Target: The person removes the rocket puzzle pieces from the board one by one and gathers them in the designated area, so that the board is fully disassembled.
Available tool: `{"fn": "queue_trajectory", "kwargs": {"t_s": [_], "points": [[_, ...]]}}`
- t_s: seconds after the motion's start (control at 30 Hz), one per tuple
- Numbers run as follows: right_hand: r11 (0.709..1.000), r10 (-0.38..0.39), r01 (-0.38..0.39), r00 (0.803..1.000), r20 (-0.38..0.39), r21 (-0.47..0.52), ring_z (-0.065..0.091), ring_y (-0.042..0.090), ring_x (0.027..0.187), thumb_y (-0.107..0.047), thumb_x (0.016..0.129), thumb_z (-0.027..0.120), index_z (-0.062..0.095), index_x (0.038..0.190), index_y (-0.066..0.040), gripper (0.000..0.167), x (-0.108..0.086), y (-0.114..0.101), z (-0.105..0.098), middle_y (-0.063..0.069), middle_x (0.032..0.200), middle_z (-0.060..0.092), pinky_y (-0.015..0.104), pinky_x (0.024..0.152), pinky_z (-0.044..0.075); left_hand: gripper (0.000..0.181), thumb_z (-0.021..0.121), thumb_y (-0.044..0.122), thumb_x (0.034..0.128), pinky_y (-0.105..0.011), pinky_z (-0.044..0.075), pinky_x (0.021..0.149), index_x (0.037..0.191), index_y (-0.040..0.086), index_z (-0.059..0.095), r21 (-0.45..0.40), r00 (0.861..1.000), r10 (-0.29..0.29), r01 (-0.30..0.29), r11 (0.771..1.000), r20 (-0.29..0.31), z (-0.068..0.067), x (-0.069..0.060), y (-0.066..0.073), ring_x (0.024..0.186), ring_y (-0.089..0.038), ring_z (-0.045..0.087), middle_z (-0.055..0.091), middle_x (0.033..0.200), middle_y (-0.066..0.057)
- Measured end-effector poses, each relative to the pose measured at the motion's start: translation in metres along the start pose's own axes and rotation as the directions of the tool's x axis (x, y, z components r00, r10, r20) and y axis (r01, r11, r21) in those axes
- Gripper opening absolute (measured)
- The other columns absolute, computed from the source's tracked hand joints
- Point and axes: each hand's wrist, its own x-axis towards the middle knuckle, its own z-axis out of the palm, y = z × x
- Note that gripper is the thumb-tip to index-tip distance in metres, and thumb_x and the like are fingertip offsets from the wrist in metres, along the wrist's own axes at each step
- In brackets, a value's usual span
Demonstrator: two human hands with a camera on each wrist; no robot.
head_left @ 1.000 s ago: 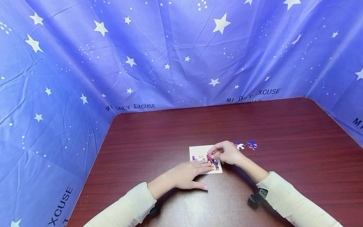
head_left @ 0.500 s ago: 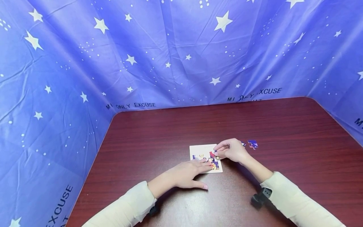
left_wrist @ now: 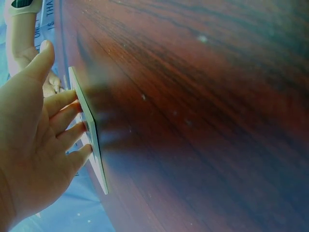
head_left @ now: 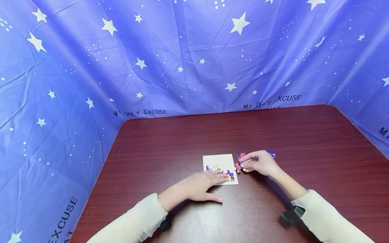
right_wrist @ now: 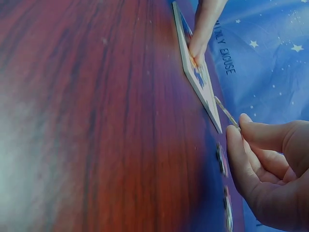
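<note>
A blue star-printed cloth (head_left: 158,60) stands behind the reddish-brown tabletop (head_left: 170,145). From a pale sleeve (head_left: 130,219), the left hand (head_left: 202,186) reaches in at a slant, palm down, its fingers straight with their tips resting on the puzzle board, the thumb spread away from them. The right hand (head_left: 261,163) angles in from the opposite side, wrist raised, thumb and forefinger pinching a puzzle piece. The white puzzle board (head_left: 217,160) lies flat between the hands, partly filled. The thin puzzle piece (right_wrist: 228,114) tilts just beside the board's right edge; a blue piece (head_left: 271,154) lies beyond the right hand.
</note>
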Motion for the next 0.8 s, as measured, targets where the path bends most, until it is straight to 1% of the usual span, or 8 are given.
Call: {"fn": "queue_trajectory", "kwargs": {"t_s": [0.13,0.33,0.43,0.53,0.7,0.8], "points": [[1.000,0.006,-0.006,1.000,0.001,0.024,0.070,0.006,0.067,-0.004,0.083,0.071,0.064,0.109,0.016,0.034,-0.006,0.004,-0.008,0.018,0.087,0.075,0.029,0.066,0.061,0.069,0.054,0.060,0.0893,-0.034,0.031,0.120,0.148,0.025,0.039,0.003,1.000,-0.003,0.003,1.000,-0.004,0.001,0.000,0.000,0.146,-0.010,0.032,0.038,0.154,0.011],[0.999,0.027,-0.026,0.999,-0.024,0.036,0.070,0.006,0.064,-0.004,0.081,0.072,0.062,0.107,0.018,0.035,-0.016,0.012,-0.024,0.005,0.077,0.075,0.028,0.066,0.061,0.069,0.053,0.060,0.0896,-0.034,0.030,0.120,0.148,0.026,0.038,-0.002,1.000,-0.005,0.005,1.000,-0.006,0.000,-0.001,0.000,0.146,-0.010,0.031,0.037,0.154,0.012],[0.999,0.041,-0.041,0.998,-0.039,0.013,0.070,0.005,0.065,-0.006,0.082,0.072,0.062,0.107,0.018,0.036,-0.021,0.017,-0.032,0.000,0.076,0.075,0.026,0.066,0.061,0.069,0.053,0.059,0.0900,-0.034,0.030,0.120,0.148,0.026,0.038,-0.009,1.000,-0.002,0.002,1.000,-0.005,0.000,-0.001,0.001,0.146,-0.010,0.031,0.037,0.154,0.012],[0.998,0.061,-0.062,0.996,-0.058,-0.014,0.070,0.005,0.065,-0.007,0.082,0.072,0.062,0.108,0.017,0.036,-0.026,0.020,-0.041,-0.001,0.078,0.075,0.024,0.065,0.060,0.069,0.053,0.059,0.0901,-0.033,0.030,0.120,0.148,0.026,0.038,-0.005,1.000,0.003,-0.003,1.000,-0.007,0.000,-0.001,0.000,0.146,-0.010,0.031,0.037,0.154,0.012],[0.995,0.083,-0.087,0.994,-0.077,-0.051,0.070,0.004,0.066,-0.008,0.084,0.071,0.062,0.110,0.016,0.037,-0.033,0.027,-0.055,0.001,0.080,0.076,0.024,0.065,0.060,0.069,0.052,0.060,0.0902,-0.034,0.031,0.120,0.148,0.025,0.038,0.010,1.000,0.017,-0.016,1.000,-0.024,0.002,-0.001,-0.001,0.146,-0.011,0.032,0.038,0.154,0.012],[0.990,0.086,-0.095,0.992,-0.097,-0.100,0.070,0.003,0.065,-0.009,0.084,0.070,0.063,0.111,0.015,0.036,-0.037,0.032,-0.063,0.003,0.081,0.076,0.022,0.064,0.059,0.069,0.052,0.060,0.0900,-0.035,0.031,0.120,0.148,0.025,0.038,0.007,1.000,0.017,-0.017,1.000,-0.026,0.003,-0.001,-0.002,0.146,-0.012,0.032,0.038,0.154,0.011]]}}
